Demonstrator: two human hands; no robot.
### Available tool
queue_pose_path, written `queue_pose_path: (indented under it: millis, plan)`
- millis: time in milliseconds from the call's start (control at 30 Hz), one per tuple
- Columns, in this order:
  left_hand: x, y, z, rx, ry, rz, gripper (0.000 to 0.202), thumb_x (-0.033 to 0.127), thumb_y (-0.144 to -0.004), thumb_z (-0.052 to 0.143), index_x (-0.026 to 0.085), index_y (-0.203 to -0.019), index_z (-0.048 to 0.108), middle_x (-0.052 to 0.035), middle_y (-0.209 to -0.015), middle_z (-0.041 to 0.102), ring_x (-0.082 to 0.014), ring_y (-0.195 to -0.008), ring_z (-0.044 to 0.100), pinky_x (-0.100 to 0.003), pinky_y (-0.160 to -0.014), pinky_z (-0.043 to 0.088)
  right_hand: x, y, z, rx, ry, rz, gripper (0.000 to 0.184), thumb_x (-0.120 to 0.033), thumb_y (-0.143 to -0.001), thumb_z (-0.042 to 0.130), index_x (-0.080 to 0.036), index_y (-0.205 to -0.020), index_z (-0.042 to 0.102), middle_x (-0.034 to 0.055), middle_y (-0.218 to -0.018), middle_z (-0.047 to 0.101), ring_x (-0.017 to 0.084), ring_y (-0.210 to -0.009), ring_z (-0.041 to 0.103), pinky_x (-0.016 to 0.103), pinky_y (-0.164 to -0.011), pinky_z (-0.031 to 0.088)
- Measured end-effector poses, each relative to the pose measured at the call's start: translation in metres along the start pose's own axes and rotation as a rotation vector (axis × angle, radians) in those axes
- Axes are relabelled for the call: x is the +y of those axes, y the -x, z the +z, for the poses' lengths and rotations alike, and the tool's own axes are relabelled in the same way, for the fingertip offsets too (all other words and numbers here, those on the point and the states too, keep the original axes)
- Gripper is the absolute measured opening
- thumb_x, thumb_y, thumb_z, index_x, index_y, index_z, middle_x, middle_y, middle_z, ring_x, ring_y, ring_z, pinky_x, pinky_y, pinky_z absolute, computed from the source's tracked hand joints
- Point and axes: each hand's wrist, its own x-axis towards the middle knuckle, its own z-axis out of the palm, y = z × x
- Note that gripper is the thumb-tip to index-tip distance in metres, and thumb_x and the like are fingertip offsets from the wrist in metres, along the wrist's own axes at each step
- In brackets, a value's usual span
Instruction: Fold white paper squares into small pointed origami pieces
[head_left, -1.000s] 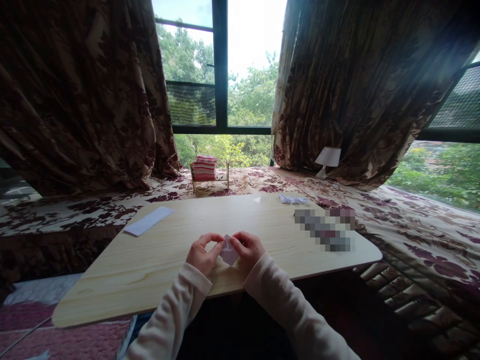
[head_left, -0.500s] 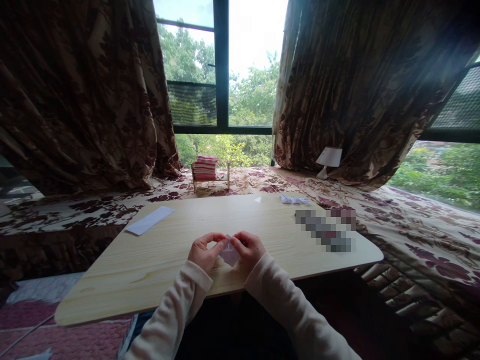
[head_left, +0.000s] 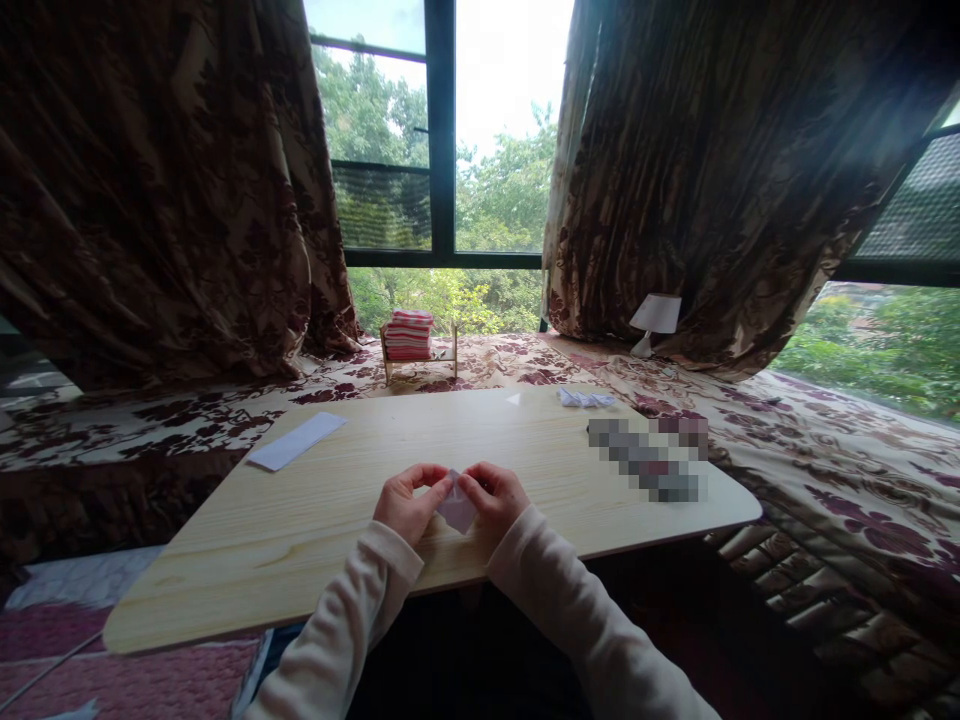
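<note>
A small folded piece of white paper is held between my two hands above the near edge of the wooden table. My left hand pinches its upper left side between thumb and forefinger. On the upper right side, my right hand grips it the same way. The paper's lower part hangs as a point below the fingers. Its upper folds are partly hidden by the fingertips.
White paper strips lie at the table's left. Several folded paper pieces sit at the back right, near a small paper triangle. A blurred-out object lies at right. Behind stand a rack with folded cloths and a lamp.
Both hands keep their pinch on the folded paper, with hardly any movement. The whole view has shifted very slightly.
</note>
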Motion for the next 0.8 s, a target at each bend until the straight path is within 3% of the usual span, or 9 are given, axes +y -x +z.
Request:
queue_pose_path:
  millis: [200,467,800]
  plan:
    - [0.003,0.002,-0.001,-0.052,-0.026,-0.053,0.029,0.04,-0.067,0.062,0.013,-0.076,0.068,-0.0062,-0.073,0.068,-0.019,-0.07,0.06,-0.028,-0.068,0.045,0.0,0.0,-0.002,0.008,-0.019,0.009,0.023,-0.036,-0.072,0.053,-0.015,-0.063,0.056,-0.0016,-0.052,0.051,0.01,-0.048,0.043,0.021,-0.045,0.035]
    - [0.019,0.007,-0.003,-0.032,-0.173,0.103,0.021,0.03,-0.068,0.056,0.015,-0.055,0.061,-0.0028,-0.063,0.059,-0.017,-0.068,0.054,-0.028,-0.068,0.041,-0.007,0.003,-0.002,-0.034,0.051,-0.049,0.023,-0.033,-0.072,0.053,-0.014,-0.058,0.056,-0.002,-0.05,0.049,0.009,-0.048,0.041,0.021,-0.045,0.033]
    - [0.011,0.005,-0.005,-0.101,-0.129,0.038,0.026,0.034,-0.071,0.054,0.014,-0.076,0.07,-0.0054,-0.072,0.065,-0.0207,-0.077,0.056,-0.029,-0.071,0.042,-0.005,0.001,-0.001,0.01,-0.07,0.019,0.025,-0.036,-0.071,0.053,-0.014,-0.061,0.057,-0.0013,-0.051,0.051,0.009,-0.047,0.043,0.02,-0.044,0.035]
